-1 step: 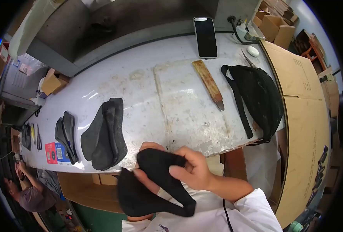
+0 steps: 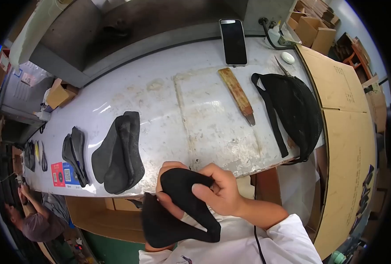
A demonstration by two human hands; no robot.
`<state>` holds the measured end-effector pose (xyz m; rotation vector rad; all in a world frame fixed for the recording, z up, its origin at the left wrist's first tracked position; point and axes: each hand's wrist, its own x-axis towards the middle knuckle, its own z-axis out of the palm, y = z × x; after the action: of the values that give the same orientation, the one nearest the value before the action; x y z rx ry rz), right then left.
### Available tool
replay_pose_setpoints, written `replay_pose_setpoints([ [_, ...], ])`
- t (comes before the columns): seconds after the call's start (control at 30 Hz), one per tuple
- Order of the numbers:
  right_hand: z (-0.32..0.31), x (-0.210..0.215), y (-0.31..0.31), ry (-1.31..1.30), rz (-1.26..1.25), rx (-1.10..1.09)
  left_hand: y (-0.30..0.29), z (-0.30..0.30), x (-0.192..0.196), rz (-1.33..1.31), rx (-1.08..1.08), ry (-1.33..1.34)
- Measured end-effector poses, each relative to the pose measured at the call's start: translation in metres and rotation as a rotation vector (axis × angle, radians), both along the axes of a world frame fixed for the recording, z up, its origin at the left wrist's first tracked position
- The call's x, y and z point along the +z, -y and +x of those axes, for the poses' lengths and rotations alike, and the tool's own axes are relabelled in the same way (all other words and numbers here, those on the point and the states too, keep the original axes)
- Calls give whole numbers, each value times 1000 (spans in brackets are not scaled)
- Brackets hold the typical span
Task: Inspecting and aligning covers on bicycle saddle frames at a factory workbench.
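A soft black fabric piece (image 2: 186, 189), bent into a U and resembling a shoe upper, is held up in front of my body near the table's front edge. My left hand (image 2: 170, 205) grips it at its left side, thumb on the near face and fingertips showing behind the top. Pinched at its upper right edge, it is also in my right hand (image 2: 224, 191), thumb in front and fingers curled behind. The two lobes of the piece spread apart below my hands, joined at the lower right. Most of my left palm is hidden behind it.
Left on the white table (image 2: 160, 127) lie folded dark grey pieces (image 2: 118, 154) and a smaller dark pair (image 2: 75, 154). A knife (image 2: 237, 97), a phone (image 2: 233, 42) and a black pouch (image 2: 292, 114) lie to the right. Cardboard (image 2: 349, 145) borders the right. Another person (image 2: 39, 222) works far left.
The black piece has shifted slightly right and tilted, its left lobe moving in toward the middle. My left thumb moves with it. Both hands keep their grip.
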<state>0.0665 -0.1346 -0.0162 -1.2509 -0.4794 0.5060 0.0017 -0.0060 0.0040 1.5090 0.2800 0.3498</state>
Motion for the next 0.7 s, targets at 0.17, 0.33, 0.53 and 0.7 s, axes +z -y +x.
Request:
replay_pose_setpoints([
  [0.17, 11, 7, -12, 473, -151, -183, 17, -4, -17, -833, 35, 224],
  [0.33, 15, 11, -10, 306, -140, -123, 34, -9, 6, -781, 175, 48],
  [0.53, 23, 23, -1, -24, -36, 29, 47, 17, -3, -525, 242, 91],
  [0.7, 28, 26, -1, 66, -110, 57, 92, 16, -9, -529, 147, 26],
])
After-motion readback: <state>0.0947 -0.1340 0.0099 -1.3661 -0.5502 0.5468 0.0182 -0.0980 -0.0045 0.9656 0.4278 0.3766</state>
